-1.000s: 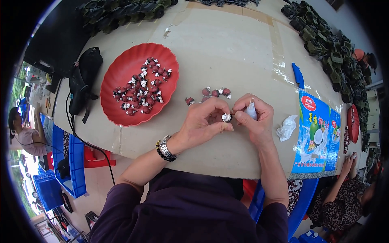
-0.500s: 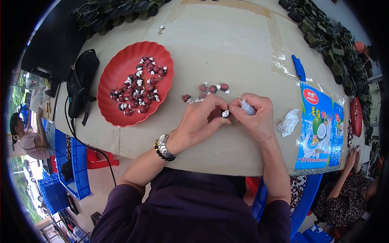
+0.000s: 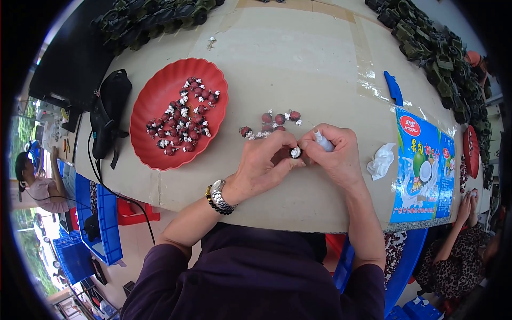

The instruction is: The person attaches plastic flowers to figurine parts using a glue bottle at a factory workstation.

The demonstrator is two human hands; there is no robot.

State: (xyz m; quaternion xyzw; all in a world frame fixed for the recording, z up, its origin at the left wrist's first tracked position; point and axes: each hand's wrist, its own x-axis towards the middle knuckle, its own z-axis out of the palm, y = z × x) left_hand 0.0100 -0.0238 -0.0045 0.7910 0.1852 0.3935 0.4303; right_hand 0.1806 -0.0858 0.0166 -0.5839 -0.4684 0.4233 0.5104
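Pinched between the thumb and fingers of my left hand (image 3: 261, 165) is a small dark ball with a white top (image 3: 295, 153). My right hand (image 3: 341, 160) wraps round a small white squeeze bottle (image 3: 323, 141) with a thin needle tip pointing up and away from me. The right thumb and forefinger meet the ball's right side, close to the left fingertips. Just beyond my hands, several dark red balls with white bits (image 3: 280, 118) lie on the table. More such balls (image 3: 184, 127) fill the middle of a scalloped red dish (image 3: 143, 145) to the left.
A black hand tool (image 3: 109, 109) with a cable lies left of the dish. On the right are a crumpled white tissue (image 3: 381, 161), a blue printed carton sheet (image 3: 421, 176) and a blue knife (image 3: 393, 88). Green toy vehicles (image 3: 434, 58) line the far edges. Other people sit nearby.
The ball has turned slightly in my left fingers, so its white top faces up more. Both hands stay nearly in place, and the bottle remains in my right hand.
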